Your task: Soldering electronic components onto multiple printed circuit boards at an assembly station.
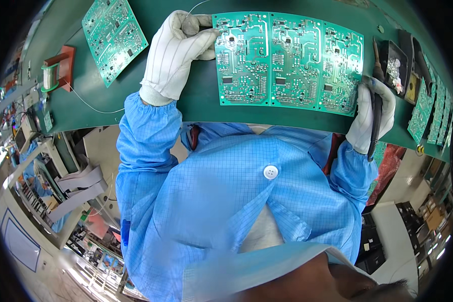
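A green circuit board panel [270, 60], made of three joined boards with small parts and solder joints, lies lengthwise between my hands. My left hand [173, 55], in a white striped glove, is closed with thumb and fingertips at the panel's left edge. Thin solder wire [198, 5] curves up from between those fingers. At the panel's lower right corner, my gloved right hand [372, 110] is wrapped around a soldering iron [377, 68] with a dark handle, tip pointing away from me. Its black cable [375, 133] runs down past the wrist. Whether the right fingers also touch the panel cannot be made out.
Another green board [115, 38] rests at the far left, beside a solder spool on a red-brown stand [65, 68]. On the right stand a black box with small bits [395, 70], a dark iron holder [412, 50] and several upright boards [433, 110]. The green table's front edge [201, 121] lies nearest me.
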`<state>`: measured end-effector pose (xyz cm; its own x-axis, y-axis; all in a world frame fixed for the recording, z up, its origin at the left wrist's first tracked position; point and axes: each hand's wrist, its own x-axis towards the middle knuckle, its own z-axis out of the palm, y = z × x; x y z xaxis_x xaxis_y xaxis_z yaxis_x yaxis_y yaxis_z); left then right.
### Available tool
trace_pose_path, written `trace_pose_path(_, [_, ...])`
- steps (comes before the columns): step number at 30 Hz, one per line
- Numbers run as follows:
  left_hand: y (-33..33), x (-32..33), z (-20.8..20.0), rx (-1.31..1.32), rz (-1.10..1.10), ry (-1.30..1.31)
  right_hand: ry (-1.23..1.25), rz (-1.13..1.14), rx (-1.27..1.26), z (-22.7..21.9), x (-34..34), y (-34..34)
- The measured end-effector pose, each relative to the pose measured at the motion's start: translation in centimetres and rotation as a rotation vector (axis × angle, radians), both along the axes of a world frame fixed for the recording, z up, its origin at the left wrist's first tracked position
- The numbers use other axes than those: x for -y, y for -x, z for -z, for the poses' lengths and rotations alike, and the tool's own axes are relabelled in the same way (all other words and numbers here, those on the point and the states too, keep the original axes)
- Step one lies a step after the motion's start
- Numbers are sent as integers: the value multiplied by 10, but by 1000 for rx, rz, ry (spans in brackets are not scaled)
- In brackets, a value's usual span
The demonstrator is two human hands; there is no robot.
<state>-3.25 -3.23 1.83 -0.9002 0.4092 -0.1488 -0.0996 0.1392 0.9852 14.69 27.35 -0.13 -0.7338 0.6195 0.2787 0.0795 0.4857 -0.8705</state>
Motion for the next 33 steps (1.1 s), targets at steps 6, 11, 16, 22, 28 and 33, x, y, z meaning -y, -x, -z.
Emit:
trace_pose_path(6, [8,5,11,-244,78,208,23,1,-43,3,-1,0])
trace_pose_path(11, [6,7,9,-198,34,196,39,-22,-76,7,-3,-2])
trace_pose_path(16, [0,5,2,11,-24,-53,41,-19,-48,6,-1,-3])
trace_pose_path(22, [-2,7,-4,29,-37,-133,56,7,-10,3,2,-3])
trace_pose_path(28, [-3,8,-2,24,-28,-199,20,-10,-53,4,2,-2])
trace_pose_path(33, [-5,6,-4,78,-55,-261,52,-1,-54,6,0,-4])
